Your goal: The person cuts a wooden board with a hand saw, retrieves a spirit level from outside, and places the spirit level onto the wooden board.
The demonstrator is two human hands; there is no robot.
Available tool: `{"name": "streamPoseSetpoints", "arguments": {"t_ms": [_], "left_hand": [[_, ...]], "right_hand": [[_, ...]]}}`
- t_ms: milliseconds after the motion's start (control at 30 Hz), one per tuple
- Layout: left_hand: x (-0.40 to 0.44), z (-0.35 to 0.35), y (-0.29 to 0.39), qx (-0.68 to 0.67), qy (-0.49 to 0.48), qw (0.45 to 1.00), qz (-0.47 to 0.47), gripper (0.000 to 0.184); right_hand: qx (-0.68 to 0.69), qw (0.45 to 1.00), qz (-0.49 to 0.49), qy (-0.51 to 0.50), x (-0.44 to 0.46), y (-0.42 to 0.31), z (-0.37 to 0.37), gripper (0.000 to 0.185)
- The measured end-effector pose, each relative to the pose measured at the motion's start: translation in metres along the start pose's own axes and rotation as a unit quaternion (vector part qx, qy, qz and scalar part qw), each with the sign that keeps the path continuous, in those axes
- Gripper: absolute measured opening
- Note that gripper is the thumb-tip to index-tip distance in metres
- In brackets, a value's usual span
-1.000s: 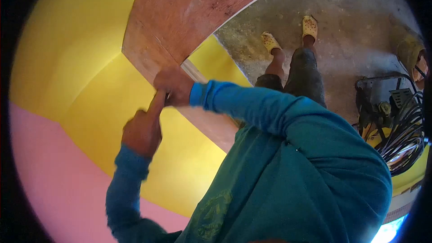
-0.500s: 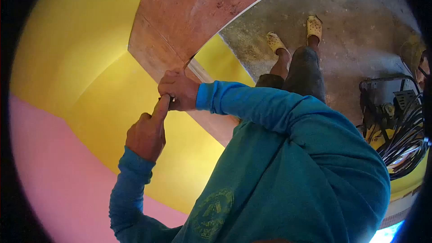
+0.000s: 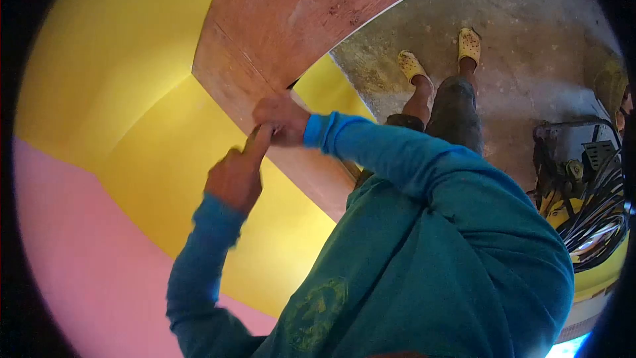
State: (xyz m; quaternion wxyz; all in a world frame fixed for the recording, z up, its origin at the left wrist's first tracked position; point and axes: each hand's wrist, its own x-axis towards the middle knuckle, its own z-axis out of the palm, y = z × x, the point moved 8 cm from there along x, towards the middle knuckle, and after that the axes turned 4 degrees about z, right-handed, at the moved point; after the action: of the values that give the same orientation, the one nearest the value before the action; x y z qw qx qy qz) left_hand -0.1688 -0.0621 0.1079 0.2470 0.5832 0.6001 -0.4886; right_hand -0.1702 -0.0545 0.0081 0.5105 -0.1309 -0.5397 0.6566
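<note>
My right hand (image 3: 281, 119) reaches across from the right, its fingers curled and slightly blurred. My left hand (image 3: 233, 176) is below it, most fingers folded and one digit stretched up to meet the right hand's fingers. The hands touch over the edge of a reddish-brown wooden board (image 3: 265, 33). Whatever lies between the fingertips is small, dark and mostly hidden, and I cannot make it out. Behind the hands is a smooth yellow surface (image 3: 159, 139).
A pink surface (image 3: 66, 225) lies at lower left. My feet in yellow clogs (image 3: 470, 44) stand on the concrete floor (image 3: 523, 20). At right are a dark metal-framed machine (image 3: 563, 166) and a bundle of black cables (image 3: 589, 238). A dark gap (image 3: 293, 83) shows beside the board.
Both hands have shifted a little right and upward in the view, still touching each other. The whole view has moved slightly, and the hands look more blurred.
</note>
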Motion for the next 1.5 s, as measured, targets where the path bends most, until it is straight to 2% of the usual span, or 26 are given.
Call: {"name": "streamPoseSetpoints", "arguments": {"t_ms": [100, 200, 333, 400, 533, 667, 700, 800, 900, 933, 1167, 1267, 1300, 1500], "left_hand": [[0.013, 0.010, -0.001, 0.015, 0.013, 1.000, 0.006, 0.057], [-0.034, -0.013, -0.006, 0.006, -0.017, 1.000, -0.003, 0.056], [0.000, 0.003, -0.012, -0.002, -0.011, 1.000, -0.010, 0.056], [0.018, 0.007, -0.011, 0.019, 0.030, 0.999, 0.020, 0.056], [-0.021, -0.008, -0.012, 0.008, -0.009, 1.000, -0.003, 0.056], [0.014, 0.015, -0.008, 0.030, 0.031, 0.999, 0.013, 0.055], [0.023, 0.020, -0.007, 0.036, 0.051, 0.998, 0.021, 0.055], [-0.009, -0.002, -0.006, 0.011, -0.002, 1.000, 0.009, 0.057], [-0.047, -0.012, -0.007, 0.028, 0.031, 0.998, 0.045, 0.060], [-0.046, -0.016, -0.005, 0.023, 0.048, 0.997, 0.050, 0.061], [-0.036, -0.013, -0.011, 0.010, -0.002, 1.000, 0.018, 0.061], [-0.011, 0.005, -0.015, 0.007, -0.026, 1.000, 0.006, 0.063], [0.004, 0.011, -0.015, -0.002, -0.004, 1.000, 0.011, 0.062], [-0.030, 0.000, -0.010, 0.013, -0.010, 1.000, 0.007, 0.062]], "right_hand": [[0.003, 1.000, -0.005, 0.018, -0.006, 0.016, -0.005, 0.022], [-0.014, 0.999, 0.005, 0.043, 0.010, -0.047, -0.006, 0.023], [0.028, 0.995, 0.073, -0.058, 0.000, 0.021, 0.016, 0.024], [0.026, 0.998, 0.045, -0.036, 0.000, 0.020, 0.016, 0.029], [0.000, 0.999, 0.019, 0.028, 0.010, -0.037, 0.003, 0.034], [0.026, 0.996, 0.067, -0.046, -0.012, 0.043, 0.025, 0.026], [0.029, 0.997, 0.063, -0.028, -0.017, 0.054, 0.024, 0.025], [-0.022, 0.999, 0.023, 0.009, -0.001, -0.015, 0.000, 0.025], [-0.006, 0.999, 0.039, 0.008, -0.003, -0.048, 0.009, 0.026], [-0.006, 0.999, 0.034, 0.004, 0.001, -0.049, 0.006, 0.026], [0.001, 1.000, 0.029, 0.008, 0.003, -0.038, 0.011, 0.024], [-0.011, 1.000, 0.016, -0.008, -0.004, 0.001, 0.020, 0.024], [-0.032, 0.996, 0.059, -0.060, -0.001, 0.008, 0.010, 0.022], [0.001, 1.000, 0.012, -0.018, 0.001, -0.022, 0.009, 0.021]]}}
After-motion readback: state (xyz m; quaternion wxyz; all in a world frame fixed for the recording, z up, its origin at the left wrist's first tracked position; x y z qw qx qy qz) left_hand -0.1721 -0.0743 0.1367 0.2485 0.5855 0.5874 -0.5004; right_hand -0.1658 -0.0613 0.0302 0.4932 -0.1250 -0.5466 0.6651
